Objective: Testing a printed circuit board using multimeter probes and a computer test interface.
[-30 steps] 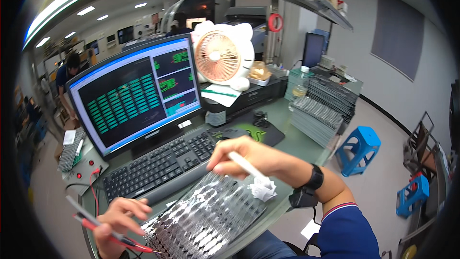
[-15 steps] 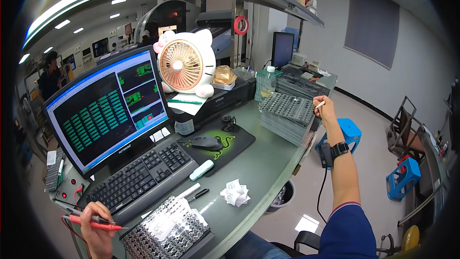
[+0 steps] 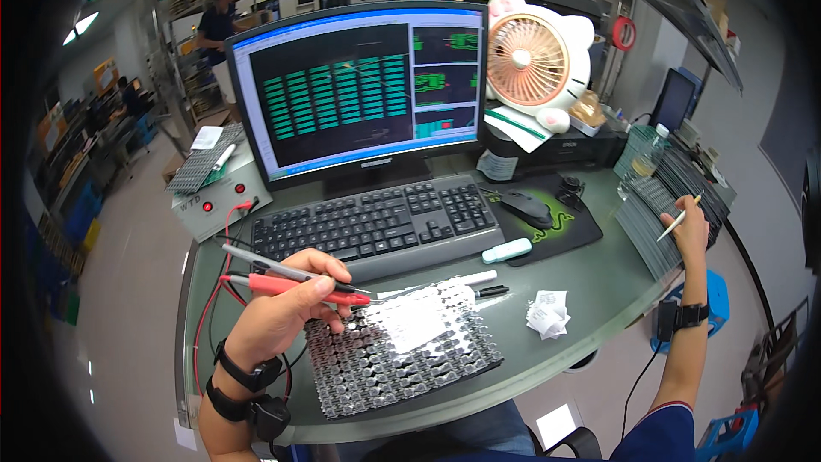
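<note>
My left hand is closed on a pair of test probes, a red probe and a grey-and-black probe. Their tips point right, over the far left edge of a panel with rows of small shiny parts. White paper slips lie on that panel. At the far right, my right hand grips a slim white pen-like stick, slanting down to the left. That hand is beside a tall stack of similar panels; whether it touches them I cannot tell.
A keyboard and a monitor stand behind the panel. A mouse, a mint-green capped marker, crumpled paper and pens lie to the right. A cat-shaped fan and a bottle stand farther back.
The view has swung left. My left hand with the probes has come from beside the near panel to over its far left edge. My right hand stays by the stack, still holding the white stick.
</note>
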{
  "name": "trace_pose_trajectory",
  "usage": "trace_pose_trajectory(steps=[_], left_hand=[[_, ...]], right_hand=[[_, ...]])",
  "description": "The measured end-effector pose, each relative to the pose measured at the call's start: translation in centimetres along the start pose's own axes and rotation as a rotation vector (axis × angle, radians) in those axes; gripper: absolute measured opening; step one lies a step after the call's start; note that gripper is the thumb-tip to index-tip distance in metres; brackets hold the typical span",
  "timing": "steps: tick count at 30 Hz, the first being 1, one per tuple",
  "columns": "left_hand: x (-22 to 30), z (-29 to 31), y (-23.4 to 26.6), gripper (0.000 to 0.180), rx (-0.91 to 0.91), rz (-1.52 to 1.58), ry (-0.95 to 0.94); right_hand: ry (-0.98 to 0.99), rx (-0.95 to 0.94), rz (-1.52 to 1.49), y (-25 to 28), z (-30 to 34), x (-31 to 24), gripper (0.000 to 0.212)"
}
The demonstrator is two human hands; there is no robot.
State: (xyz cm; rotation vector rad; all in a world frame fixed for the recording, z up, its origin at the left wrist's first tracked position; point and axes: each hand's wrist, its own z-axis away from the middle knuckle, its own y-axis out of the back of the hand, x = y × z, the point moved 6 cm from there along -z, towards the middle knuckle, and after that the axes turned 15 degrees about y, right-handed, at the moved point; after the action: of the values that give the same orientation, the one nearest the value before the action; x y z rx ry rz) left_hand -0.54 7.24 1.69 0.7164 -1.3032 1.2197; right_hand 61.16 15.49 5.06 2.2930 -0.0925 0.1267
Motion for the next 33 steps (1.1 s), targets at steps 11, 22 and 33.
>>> trace_pose_trajectory(steps=[11, 22, 33], left_hand=[[-1.7, 0.5, -1.3, 0.021, -0.105, -0.178, 0.109], [-2.0, -0.1, -1.9, 0.019, -0.128, -0.191, 0.117], [-1.9, 0.5, -2.0, 0.02, -0.124, -0.132, 0.133]], right_hand=[[0.575, -0.195, -1.215, 2.6, -3.3, -30.2, 0.017], [0.274, -0.284, -1.714, -5.2, -2.3, -33.6, 0.027], [0.394, -0.239, -1.347, -7.5, -6.2, -31.5, 0.019]])
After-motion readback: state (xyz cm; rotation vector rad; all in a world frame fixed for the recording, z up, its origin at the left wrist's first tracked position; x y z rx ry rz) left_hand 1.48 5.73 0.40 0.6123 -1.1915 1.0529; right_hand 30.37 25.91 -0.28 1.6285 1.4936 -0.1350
